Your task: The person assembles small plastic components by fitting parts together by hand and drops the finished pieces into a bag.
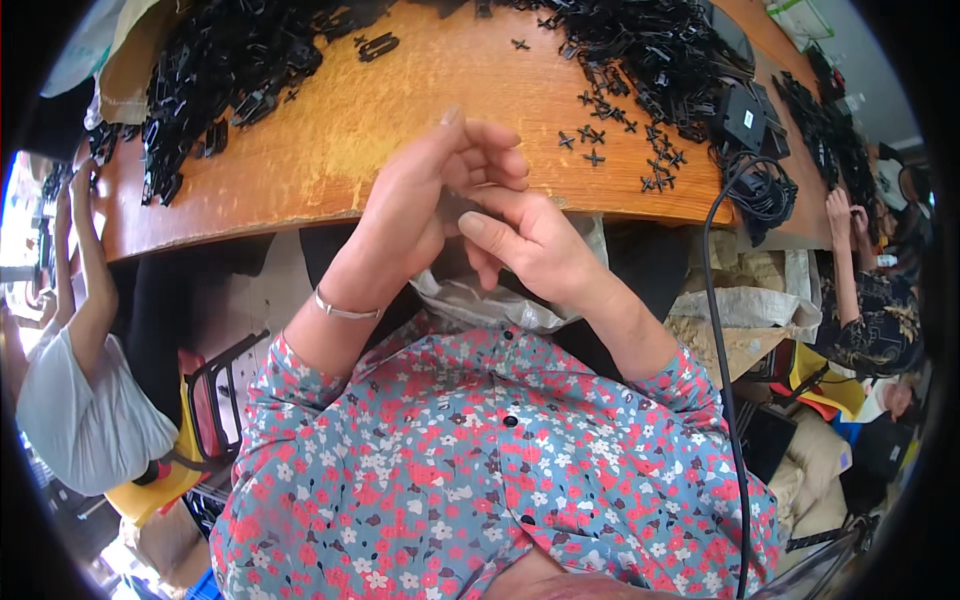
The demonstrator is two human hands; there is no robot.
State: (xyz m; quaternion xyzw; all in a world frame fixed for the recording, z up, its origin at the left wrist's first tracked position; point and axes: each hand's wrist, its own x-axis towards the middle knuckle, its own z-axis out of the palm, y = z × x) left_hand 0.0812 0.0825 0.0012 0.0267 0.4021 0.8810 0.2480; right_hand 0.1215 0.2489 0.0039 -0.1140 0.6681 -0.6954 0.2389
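My left hand (425, 185) is raised over the table's near edge, its thumb pointing up and its fingers loosely bent, with a gap between them. Close against its palm side is my right hand (540, 240), thumb stretched out toward the left palm and the other fingers spread below. I see nothing held in either hand, though part of the space between the palms is hidden. Beyond my right hand, several small black cross-shaped plastic pieces (593, 158) lie scattered on the wooden table (420, 100). A black slotted plastic piece (378, 46) lies farther off.
Heaps of black plastic parts cover the far left (230, 65) and far right (640, 45) of the table. A black box (740, 118) with a coiled cable (762, 190) sits at the right; its cord hangs beside me. Other people work at both sides. A white sack (500, 305) is below the edge.
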